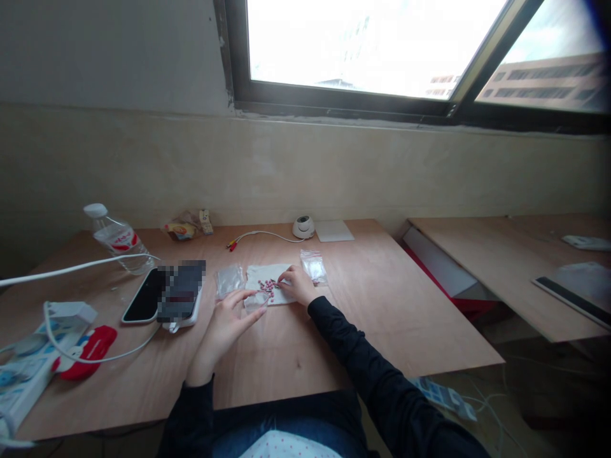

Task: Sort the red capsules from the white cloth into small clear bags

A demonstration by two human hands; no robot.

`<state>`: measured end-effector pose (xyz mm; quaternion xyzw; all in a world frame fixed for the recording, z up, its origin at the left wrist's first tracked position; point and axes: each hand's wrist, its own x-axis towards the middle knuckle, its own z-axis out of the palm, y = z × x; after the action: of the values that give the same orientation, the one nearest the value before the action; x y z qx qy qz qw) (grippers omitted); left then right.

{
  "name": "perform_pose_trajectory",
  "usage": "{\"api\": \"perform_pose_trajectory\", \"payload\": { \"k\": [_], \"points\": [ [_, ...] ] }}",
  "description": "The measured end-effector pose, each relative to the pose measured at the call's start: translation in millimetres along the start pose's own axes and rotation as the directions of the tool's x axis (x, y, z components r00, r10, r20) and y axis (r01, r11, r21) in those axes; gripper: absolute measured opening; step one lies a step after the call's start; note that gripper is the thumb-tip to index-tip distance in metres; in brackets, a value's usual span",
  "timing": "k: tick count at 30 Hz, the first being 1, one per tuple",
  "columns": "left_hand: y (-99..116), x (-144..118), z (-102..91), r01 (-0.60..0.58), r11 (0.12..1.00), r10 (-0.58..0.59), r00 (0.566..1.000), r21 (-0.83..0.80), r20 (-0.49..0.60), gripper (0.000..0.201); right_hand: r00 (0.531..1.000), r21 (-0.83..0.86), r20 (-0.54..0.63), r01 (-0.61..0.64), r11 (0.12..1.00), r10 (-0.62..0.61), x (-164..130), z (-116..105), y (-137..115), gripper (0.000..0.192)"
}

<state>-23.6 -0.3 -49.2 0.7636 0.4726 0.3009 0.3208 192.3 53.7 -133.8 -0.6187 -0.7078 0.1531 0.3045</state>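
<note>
My left hand (230, 319) has its thumb and fingers around a small clear plastic piece (256, 303); whether this is a bag or a little box I cannot tell. Several small pink and dark red bead-like pieces (267, 286) lie on a white sheet (255, 273) just beyond it. My right hand (300, 286) is over the right part of that sheet, fingertips closed together at the edge of the beads. What they pinch, if anything, is too small to make out. Clear plastic bags lie on both sides, one on the left (229, 280) and one on the right (314, 267).
On the left are two phones (140, 298) (184, 292), a water bottle (119, 238), a power strip (28, 381) with white cables and a red case (90, 353). A small white dome camera (303, 227), its cable, a white card (335, 231) and a crumpled wrapper (186, 226) lie near the wall.
</note>
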Motion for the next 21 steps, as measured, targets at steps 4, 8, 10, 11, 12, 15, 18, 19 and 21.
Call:
{"api": "perform_pose_trajectory", "payload": {
  "k": [4,8,10,11,12,15,18,19,21],
  "points": [
    [-4.7,-0.3,3.2,0.017,0.999,-0.017,1.000,0.030,0.007,0.038,0.999,0.042,-0.039,-0.008,0.999,0.010,0.9,-2.7,-4.0,0.007],
    [-7.6,0.1,7.8,0.005,1.000,-0.005,1.000,0.023,0.003,0.041,0.995,0.190,-0.083,0.063,0.980,-0.048,-0.8,-20.4,-24.8,0.015],
    [-8.1,0.5,9.4,-0.013,1.000,0.013,1.000,0.015,0.009,0.041,0.991,0.302,-0.072,0.133,0.944,-0.116,-2.7,-32.9,-40.0,0.019],
    [-8.2,0.7,9.8,-0.021,1.000,0.020,1.000,0.012,0.012,0.041,0.988,0.341,-0.042,0.154,0.927,-0.149,-3.6,-38.6,-47.2,0.021],
    [-8.3,0.8,9.9,-0.024,1.000,0.024,1.000,0.011,0.013,0.041,0.983,0.374,0.001,0.170,0.912,-0.183,-4.2,-43.3,-53.3,0.023],
    [-8.5,0.9,8.8,-0.015,1.000,0.015,1.000,0.008,0.016,0.041,0.969,0.408,0.086,0.180,0.895,-0.233,-3.5,-47.7,-59.2,0.026],
    [-10.1,0.8,7.0,0.007,1.000,-0.007,1.000,0.009,0.006,0.042,0.990,0.294,0.054,0.106,0.950,-0.128,-0.2,-36.9,-43.3,0.021],
    [-11.2,0.8,6.7,0.013,1.000,-0.013,1.000,0.009,0.004,0.042,0.997,0.217,0.050,0.050,0.975,-0.063,0.6,-31.3,-34.7,0.020],
    [-13.9,1.1,6.6,0.019,1.000,-0.019,1.000,0.006,0.003,0.041,0.998,0.078,0.023,-0.061,0.995,0.060,0.6,-19.9,-16.7,0.021]
  ]
}}
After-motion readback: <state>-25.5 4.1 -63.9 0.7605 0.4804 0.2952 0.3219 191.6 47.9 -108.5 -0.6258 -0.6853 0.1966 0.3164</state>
